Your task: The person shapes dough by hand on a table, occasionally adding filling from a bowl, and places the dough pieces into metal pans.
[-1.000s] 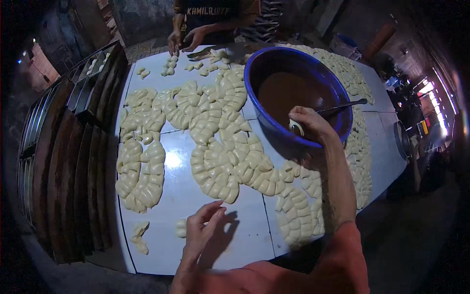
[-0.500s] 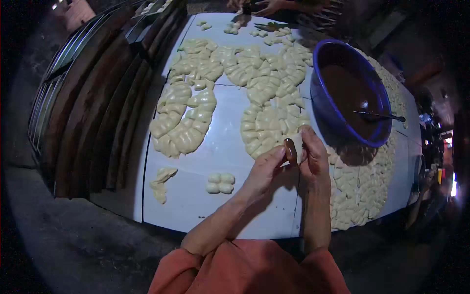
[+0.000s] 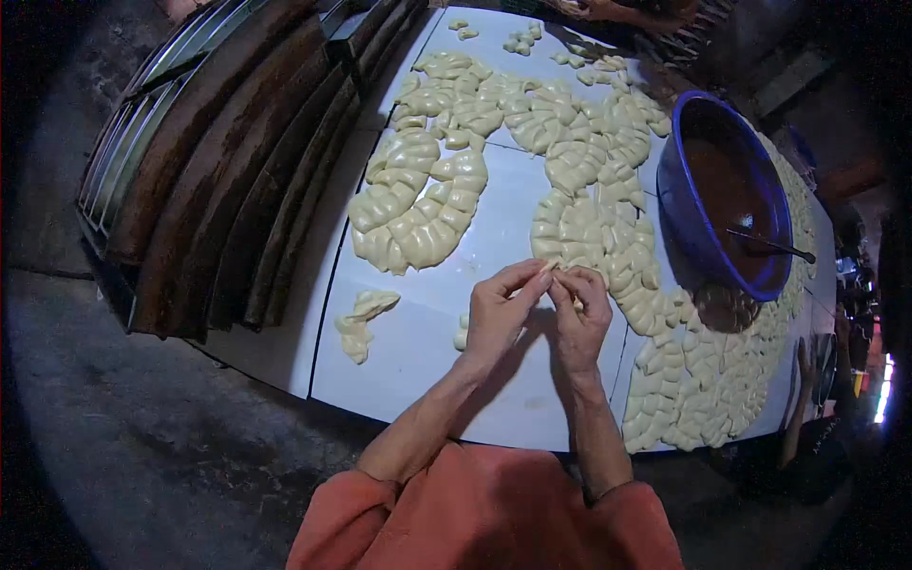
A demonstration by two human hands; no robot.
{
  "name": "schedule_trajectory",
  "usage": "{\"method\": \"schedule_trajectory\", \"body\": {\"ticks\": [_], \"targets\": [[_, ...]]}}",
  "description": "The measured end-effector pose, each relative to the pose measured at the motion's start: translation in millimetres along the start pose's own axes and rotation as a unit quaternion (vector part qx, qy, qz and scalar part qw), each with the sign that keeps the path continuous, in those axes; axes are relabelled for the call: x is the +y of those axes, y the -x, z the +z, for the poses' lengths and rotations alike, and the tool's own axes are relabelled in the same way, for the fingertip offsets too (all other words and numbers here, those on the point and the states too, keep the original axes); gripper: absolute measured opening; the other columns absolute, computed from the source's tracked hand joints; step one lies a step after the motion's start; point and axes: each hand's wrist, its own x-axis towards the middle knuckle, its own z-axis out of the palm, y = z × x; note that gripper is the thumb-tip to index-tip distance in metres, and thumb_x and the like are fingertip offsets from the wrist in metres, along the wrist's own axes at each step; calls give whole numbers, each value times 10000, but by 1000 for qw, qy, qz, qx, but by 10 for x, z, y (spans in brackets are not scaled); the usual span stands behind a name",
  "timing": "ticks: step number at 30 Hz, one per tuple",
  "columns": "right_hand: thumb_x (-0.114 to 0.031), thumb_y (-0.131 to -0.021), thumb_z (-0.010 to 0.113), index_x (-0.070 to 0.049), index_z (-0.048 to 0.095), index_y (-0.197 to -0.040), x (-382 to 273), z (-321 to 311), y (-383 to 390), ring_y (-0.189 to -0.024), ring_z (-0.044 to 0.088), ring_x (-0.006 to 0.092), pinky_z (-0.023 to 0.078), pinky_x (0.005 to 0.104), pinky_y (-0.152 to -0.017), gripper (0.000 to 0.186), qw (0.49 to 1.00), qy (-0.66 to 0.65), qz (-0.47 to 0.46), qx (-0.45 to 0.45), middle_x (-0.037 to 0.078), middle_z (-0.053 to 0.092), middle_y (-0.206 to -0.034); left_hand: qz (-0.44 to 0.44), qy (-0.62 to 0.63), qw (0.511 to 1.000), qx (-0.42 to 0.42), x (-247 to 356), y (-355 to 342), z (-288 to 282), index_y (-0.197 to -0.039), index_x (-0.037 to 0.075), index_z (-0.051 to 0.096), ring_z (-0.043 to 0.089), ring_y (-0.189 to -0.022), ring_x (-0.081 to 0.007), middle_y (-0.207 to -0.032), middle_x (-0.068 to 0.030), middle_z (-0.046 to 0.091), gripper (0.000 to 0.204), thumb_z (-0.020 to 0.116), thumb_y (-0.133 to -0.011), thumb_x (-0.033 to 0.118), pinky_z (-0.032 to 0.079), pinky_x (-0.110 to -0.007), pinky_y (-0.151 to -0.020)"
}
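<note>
My left hand (image 3: 498,312) and my right hand (image 3: 581,318) meet above the white table (image 3: 427,366), fingertips pinched together on a small piece of pale dough (image 3: 549,270). Fingers cover most of that piece, and no brown filling shows on it. Just left of my left hand, small dough balls (image 3: 462,334) peek out, partly hidden by it. Farther left lies a loose, twisted dough scrap (image 3: 364,323). Beyond my fingertips spreads a sheet of dough pieces (image 3: 594,228) pressed close together.
At the right stands a blue basin (image 3: 673,190) of brown filling with a dark-handled spoon (image 3: 774,244) in it. More dough pieces (image 3: 698,380) cover the table's right side. Stacked dark trays (image 3: 218,171) line the left. Another person's arm (image 3: 627,11) reaches in at the far edge.
The dough piece was held open with brown filling showing; now my fingertips pinch it and the filling is out of sight. The whole view has shifted, with the table's contents farther right.
</note>
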Motion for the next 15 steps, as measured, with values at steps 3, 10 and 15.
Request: {"method": "schedule_trajectory", "body": {"ticks": [3,10,15], "targets": [[-118,-889,754,-8,722,-1005,26,-4,-14,-865,575,111,473,260,-699,164,989,-108,96,-18,34,648,-994,-73,105,991,-44,67,-74,-45,-1167,-50,674,679,-815,-159,-985,-115,708,286,708,-937,115,568,-308,-670],[-90,-890,723,-15,702,-1182,-106,-173,80,-935,619,176,499,273,-835,301,971,-158,106,-143,82,651,-1109,-139,-76,981,-108,467,-176,-234,-1162,-18,701,680,-891,-145,-1029,-93,720,360,713,-947,270,562,-259,-714],[-13,-903,688,-20,707,-1137,48,-206,18,-928,620,179,509,300,-851,235,978,-160,17,-136,95,603,-1205,-121,-76,980,-140,475,-83,-180,-1204,-2,693,688,-901,-157,-1037,-99,713,368,733,-931,242,586,-273,-714]]}}
